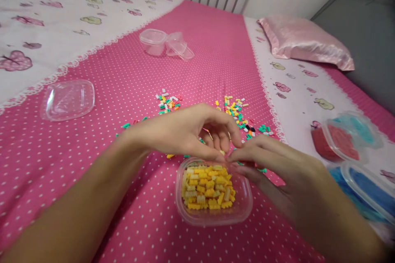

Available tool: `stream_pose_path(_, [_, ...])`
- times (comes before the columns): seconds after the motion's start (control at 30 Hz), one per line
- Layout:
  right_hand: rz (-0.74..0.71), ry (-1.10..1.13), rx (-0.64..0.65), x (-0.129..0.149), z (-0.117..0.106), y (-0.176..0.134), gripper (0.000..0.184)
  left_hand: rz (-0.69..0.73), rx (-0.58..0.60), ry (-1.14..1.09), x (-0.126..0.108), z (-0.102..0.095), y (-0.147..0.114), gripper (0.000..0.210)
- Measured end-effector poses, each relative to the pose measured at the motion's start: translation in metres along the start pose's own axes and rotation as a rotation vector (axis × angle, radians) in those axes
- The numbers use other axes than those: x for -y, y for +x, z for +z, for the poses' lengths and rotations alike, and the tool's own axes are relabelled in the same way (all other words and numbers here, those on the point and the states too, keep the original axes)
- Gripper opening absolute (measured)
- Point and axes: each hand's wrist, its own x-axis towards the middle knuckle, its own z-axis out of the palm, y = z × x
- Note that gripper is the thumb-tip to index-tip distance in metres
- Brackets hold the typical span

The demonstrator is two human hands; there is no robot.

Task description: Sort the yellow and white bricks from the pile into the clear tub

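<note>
A clear plastic tub (243, 199) stands before me, partly filled with small yellow toy building bricks (210, 187) with notched edges. Above its far rim, my left hand (200, 131) is curled with the palm turned inward, and bits of yellow show among its fingers. My right hand (277, 164) meets it from the right, its fingers bent and pressed together near the left fingertips. Whatever the right fingers pinch is too small to make out. Mixed bricks (236, 109) in yellow, green, white, red and black lie scattered beyond, partly hidden by my hands.
To the left lies a clear lid (69, 100). Farther back are clear empty tubs and lids (154, 41). At right sit a tub of red pieces (327, 144), a turquoise-filled tub (358, 127) and a blue-filled tub (370, 189). A pink pillow (304, 41) rests on the bed.
</note>
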Motion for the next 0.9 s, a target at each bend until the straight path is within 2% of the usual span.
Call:
stream_pose_path(0.23, [0.039,0.058,-0.144,0.006,0.006,0.006,0.005,-0.014,0.022,-0.202,0.002,0.01,0.005,0.034])
stream_pose_path(0.43, [0.017,0.025,-0.115,0.006,0.007,0.006,0.011,-0.036,0.085,-0.211,0.006,0.009,0.006,0.029])
stream_pose_path(0.67, [0.033,0.049,-0.126,0.006,0.006,0.008,0.015,-0.059,0.092,-0.309,0.005,0.011,0.007,0.037])
stream_pose_path(0.9, [0.08,0.134,-0.057,-0.003,0.008,0.002,0.013,-0.032,-0.031,-0.088,0.008,0.001,0.004,0.032])
